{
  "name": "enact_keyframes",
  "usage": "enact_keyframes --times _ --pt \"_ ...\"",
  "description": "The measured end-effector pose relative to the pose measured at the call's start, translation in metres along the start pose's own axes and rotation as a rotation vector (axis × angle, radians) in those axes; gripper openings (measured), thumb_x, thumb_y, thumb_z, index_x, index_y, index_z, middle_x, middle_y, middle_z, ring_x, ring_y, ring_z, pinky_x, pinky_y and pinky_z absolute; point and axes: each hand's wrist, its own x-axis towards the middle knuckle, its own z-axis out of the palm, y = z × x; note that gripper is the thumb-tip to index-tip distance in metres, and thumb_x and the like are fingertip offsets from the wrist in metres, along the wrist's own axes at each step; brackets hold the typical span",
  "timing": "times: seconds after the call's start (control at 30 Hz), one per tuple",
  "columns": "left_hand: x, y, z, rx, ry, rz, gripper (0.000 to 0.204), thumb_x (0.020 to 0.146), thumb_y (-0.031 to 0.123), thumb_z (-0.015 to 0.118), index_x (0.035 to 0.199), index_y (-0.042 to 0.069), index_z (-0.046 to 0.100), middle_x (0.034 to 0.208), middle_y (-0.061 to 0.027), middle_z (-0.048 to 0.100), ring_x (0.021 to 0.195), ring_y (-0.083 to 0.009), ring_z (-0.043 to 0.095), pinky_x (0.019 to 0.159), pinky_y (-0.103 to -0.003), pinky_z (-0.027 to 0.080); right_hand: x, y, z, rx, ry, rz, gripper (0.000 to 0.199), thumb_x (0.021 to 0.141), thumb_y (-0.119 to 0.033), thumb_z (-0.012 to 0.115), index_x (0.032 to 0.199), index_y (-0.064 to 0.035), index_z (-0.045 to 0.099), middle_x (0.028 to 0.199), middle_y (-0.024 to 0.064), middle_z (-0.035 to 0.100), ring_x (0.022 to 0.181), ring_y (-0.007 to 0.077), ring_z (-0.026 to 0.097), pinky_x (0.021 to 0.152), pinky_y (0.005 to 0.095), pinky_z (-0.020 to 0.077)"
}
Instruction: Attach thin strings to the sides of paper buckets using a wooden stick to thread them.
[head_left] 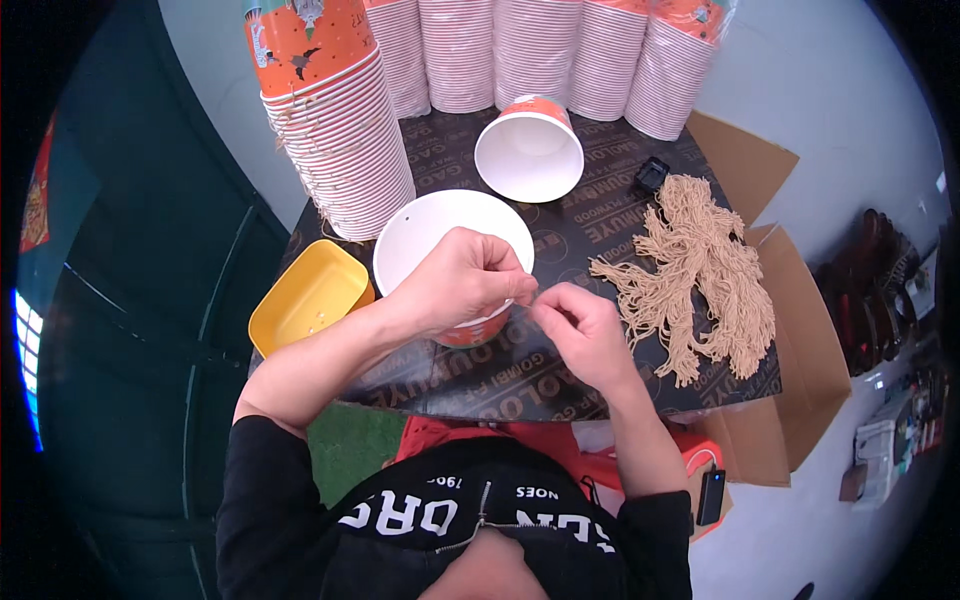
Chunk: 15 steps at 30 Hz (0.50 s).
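Note:
A paper bucket (425,225), white inside and orange outside, stands open side up before me, with a small hole below its rim. My left hand (470,280) is over its near side, thumb and forefinger pinched together. My right hand (588,335) is just right of it, its fingertips also closed in a pinch. The two pinches nearly meet at the bucket's near right rim. Something thin and pale seems to run between them, too fine to make out. A bundle of beige strings (700,285) lies to the right of my right hand.
A tall stack of orange paper buckets (340,140), strings hanging from it, rises at left. Another bucket (535,155) lies tipped behind. Wrapped stacks (540,50) line the back. A yellow tray (290,300), a small black object (651,175) and a cardboard box (805,350) flank the table.

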Motion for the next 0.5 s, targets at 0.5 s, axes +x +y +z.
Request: enact_keyframes --times 0.5 --pt "0.003 -0.002 0.009 -0.042 -0.081 -0.003 0.006 0.086 0.000 0.068 0.085 -0.004 0.064 0.070 -0.0050 0.063 0.054 -0.0069 0.054 0.048 -0.022 0.042 0.025 -0.035 -0.015 -0.056 0.009 -0.299 0.003 0.088 -0.002 0.064 0.090 0.0002 0.064 0.080 0.0095 0.063 0.069 0.0138 0.060 0.061 0.0279 0.0462"
